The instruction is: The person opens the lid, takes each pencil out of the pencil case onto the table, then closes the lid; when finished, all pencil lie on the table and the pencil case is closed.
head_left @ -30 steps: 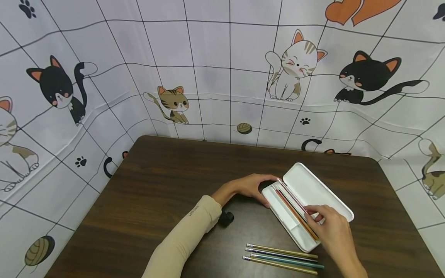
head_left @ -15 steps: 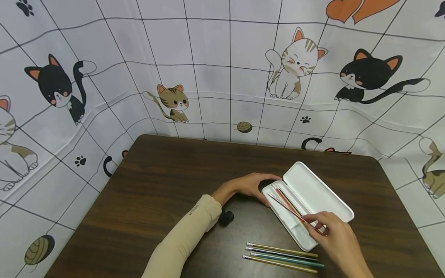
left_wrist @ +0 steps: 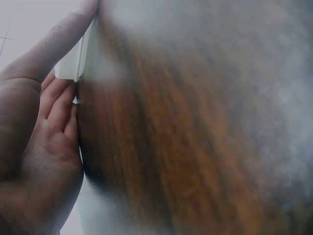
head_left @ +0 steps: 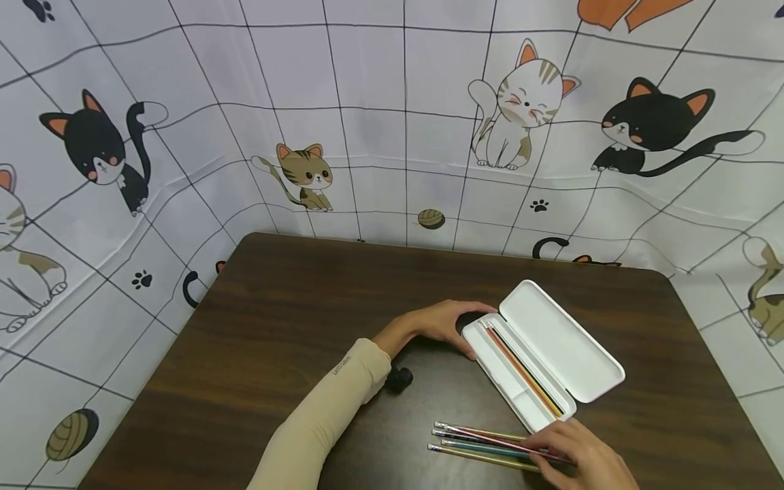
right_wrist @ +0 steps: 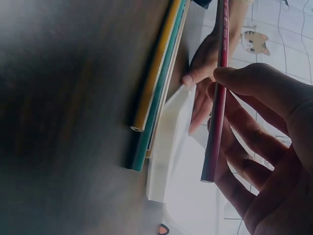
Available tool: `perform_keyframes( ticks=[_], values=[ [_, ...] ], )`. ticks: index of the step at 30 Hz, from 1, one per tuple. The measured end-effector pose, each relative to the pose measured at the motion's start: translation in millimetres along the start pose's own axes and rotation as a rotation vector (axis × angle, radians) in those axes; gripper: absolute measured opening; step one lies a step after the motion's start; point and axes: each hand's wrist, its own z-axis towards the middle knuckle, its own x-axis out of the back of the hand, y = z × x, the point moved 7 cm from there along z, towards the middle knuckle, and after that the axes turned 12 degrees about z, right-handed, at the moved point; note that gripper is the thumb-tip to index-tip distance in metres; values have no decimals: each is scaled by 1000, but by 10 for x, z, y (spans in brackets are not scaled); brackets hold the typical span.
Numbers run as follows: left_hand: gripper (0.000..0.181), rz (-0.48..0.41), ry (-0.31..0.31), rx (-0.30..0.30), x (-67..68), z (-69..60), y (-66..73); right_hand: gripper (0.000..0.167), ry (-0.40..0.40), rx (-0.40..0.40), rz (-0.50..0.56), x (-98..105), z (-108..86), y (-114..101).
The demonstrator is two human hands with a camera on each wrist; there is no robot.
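A white pencil case point(head_left: 566, 344) lies open on the table in the head view, with several pencils point(head_left: 520, 364) in its tray. My left hand point(head_left: 439, 322) holds the case's far left end, thumb and fingers on either side of the corner. Between thumb and fingers, my right hand point(head_left: 584, 454) pinches a red pencil point(right_wrist: 218, 117), unsharpened at the end seen in the right wrist view. It is over several loose pencils beside the case, among them a teal pencil point(right_wrist: 159, 93) and a gold pencil point(head_left: 471, 453). The left wrist view shows the left thumb point(left_wrist: 54, 44) beside the case's edge.
The dark wooden table point(head_left: 294, 306) spreads to the left and behind the case. A white sheet point(head_left: 373, 75) with printed cats hangs behind it. A small black object point(head_left: 399, 380) sits by the left sleeve's cuff.
My right hand has lifted the red pencil out of the case and carried it toward me, over the loose pencils. The left hand stays at the case.
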Motion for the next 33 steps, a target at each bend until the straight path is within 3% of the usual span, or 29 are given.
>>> perform_keyframes(
  ticks=[4, 8, 11, 15, 18, 23, 28, 33],
  values=[
    [94, 11, 0, 9, 26, -3, 6, 51, -15, 73, 16, -38, -31, -31],
    [94, 10, -4, 4, 15, -2, 4, 49, -30, 18, -3, -93, -88, -27],
    [94, 2, -6, -1, 5, 0, 3, 45, -27, 46, -4, -147, -143, -28],
    [94, -7, -5, -2, 0, -1, 3, 18, -63, 269, 102, -247, -198, -24],
    [93, -5, -3, 0, 3, -5, 5, 11, -125, 370, 176, -319, -246, 19],
    [92, 10, -8, 7, 13, -4, 2, 11, -127, 405, 156, -363, -281, 73],
    [93, 14, -11, 10, 7, -1, -4, 27, -73, 442, 117, -368, -284, 59],
    [92, 5, -4, 0, 5, 5, -4, 25, -31, 374, 47, -350, -287, 28]
  ],
)
